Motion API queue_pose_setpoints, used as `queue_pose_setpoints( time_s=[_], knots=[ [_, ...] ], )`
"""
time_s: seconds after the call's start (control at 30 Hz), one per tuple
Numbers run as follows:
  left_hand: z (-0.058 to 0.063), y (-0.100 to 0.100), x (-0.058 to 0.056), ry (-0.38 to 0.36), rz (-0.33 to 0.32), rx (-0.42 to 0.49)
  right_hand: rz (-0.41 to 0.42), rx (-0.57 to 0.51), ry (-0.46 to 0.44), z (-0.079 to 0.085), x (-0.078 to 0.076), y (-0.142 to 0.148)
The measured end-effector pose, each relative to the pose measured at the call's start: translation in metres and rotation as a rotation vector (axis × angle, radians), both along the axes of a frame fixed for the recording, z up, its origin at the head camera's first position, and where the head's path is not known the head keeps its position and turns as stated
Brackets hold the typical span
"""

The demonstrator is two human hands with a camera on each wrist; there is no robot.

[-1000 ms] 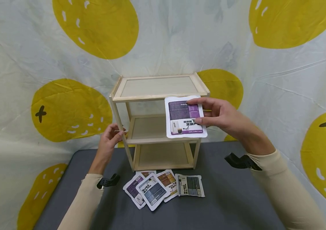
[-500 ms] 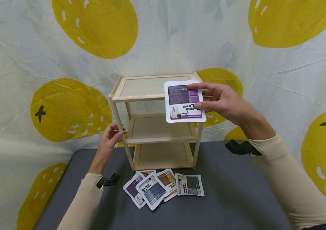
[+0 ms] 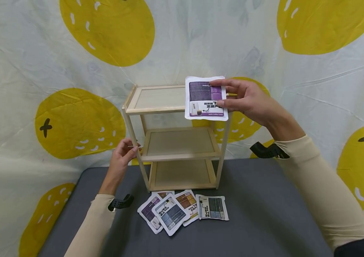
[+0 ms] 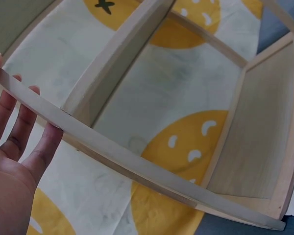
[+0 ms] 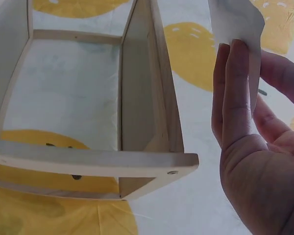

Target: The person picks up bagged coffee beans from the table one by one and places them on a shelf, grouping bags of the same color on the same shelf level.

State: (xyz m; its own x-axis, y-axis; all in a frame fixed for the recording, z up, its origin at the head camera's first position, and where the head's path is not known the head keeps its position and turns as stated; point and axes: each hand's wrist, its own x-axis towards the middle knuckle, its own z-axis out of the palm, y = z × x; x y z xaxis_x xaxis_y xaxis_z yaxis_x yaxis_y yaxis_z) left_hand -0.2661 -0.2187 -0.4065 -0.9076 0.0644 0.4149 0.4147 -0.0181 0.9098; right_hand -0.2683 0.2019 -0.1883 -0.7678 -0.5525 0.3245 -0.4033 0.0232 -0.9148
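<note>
A flat white-edged coffee packet with a purple label is pinched between the thumb and fingers of my right hand. It hangs in front of the top right part of a small three-tier wooden shelf, hiding that corner. In the right wrist view the packet appears from its pale back, apart from the shelf's end. My left hand holds the shelf's front left post at about middle-tier height. The left wrist view has fingers behind that post.
Several more coffee packets lie on the grey table before the shelf: a blue one on top, a purple one, an orange one and a dark one. A fruit-print cloth hangs behind.
My right hand has risen with the coffee packet, from in front of the middle tier to the level of the top tier. The left hand and shelf stay where they were.
</note>
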Motion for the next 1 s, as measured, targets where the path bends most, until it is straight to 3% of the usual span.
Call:
queue_pose_setpoints(
  time_s=[0.5, 1.0],
  knots=[
    [-0.001, -0.001, 0.001, -0.005, 0.013, -0.022, -0.016, 0.047, -0.026, 0.013, -0.019, -0.001],
    [0.002, -0.001, 0.002, 0.005, 0.002, -0.011, 0.036, -0.006, -0.052, 0.020, -0.035, 0.000]
  ],
)
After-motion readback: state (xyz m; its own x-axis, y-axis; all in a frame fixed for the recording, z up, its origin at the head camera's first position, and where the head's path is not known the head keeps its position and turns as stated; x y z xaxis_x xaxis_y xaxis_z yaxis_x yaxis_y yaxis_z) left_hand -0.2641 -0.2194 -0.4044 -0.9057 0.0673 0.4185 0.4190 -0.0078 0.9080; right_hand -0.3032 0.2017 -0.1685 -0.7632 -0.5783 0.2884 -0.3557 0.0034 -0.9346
